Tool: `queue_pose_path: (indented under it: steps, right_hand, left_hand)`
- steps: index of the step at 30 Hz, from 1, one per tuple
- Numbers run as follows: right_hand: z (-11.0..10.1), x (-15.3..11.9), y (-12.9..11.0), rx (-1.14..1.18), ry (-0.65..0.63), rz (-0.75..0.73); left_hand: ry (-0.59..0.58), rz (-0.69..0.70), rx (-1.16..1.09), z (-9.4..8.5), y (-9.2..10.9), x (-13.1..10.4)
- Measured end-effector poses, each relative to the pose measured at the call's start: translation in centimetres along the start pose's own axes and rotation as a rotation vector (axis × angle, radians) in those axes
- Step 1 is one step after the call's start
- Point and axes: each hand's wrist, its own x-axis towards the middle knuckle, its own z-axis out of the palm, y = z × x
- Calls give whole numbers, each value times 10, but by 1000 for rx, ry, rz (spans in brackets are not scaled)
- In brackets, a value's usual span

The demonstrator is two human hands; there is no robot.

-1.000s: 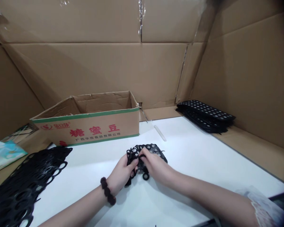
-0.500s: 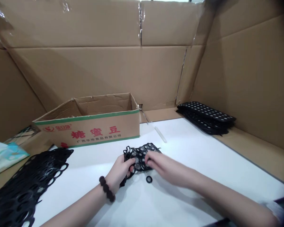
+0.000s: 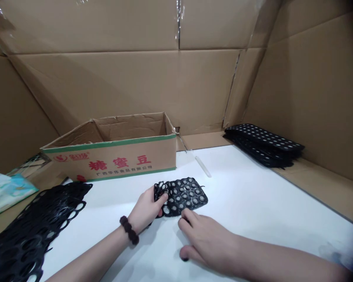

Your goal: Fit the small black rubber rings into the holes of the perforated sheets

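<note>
My left hand is closed on the left end of a black sheet of round rings, thumb on top. That end is bunched up under the fingers, while the rest lies flat to the right, showing rows of pale round centres. Just below the sheet's lower right edge is my right hand, low over the white table. Its fingers are bent and its thumb is spread away from them. A small dark bit shows at the thumb tip; I cannot tell what it is.
An open cardboard box stands behind the left hand. Black perforated sheeting lies at the left, beside a tissue pack. A stack of black dotted sheets sits back right, and a pale stick lies behind the hands. Cardboard walls surround the table.
My right hand has left the sheet and come down toward me, its thumb spreading. The small black ring seen on the table is no longer visible there. The left hand keeps its hold.
</note>
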Motion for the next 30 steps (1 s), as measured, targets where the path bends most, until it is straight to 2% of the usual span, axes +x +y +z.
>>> queue_pose_path:
  steps: [5, 10, 15, 19, 22, 25, 28, 30]
  right_hand:
    - [0, 0, -1, 22, -34, -29]
    - [-3, 1, -2, -31, -12, -82]
    - [-8, 3, 0, 31, -29, 21]
    - [5, 1, 3, -116, 23, 4]
    - [16, 0, 1, -213, 104, -22]
    - [22, 1, -3, -213, 157, 50]
    - [24, 1, -7, -204, 184, 91]
    - [23, 1, -8, -193, 155, 76]
  left_hand:
    - [1, -15, -45, 1, 2, -1]
    - [78, 46, -15, 4, 5, -4]
    - [198, 150, 149, 4, 3, -4]
    - [273, 205, 239, 3, 0, 0]
    - [272, 170, 244, 3, -2, 1]
    - [273, 147, 276, 3, -3, 1]
    - [347, 178, 389, 2, -3, 1]
    - [416, 213, 435, 1, -3, 2]
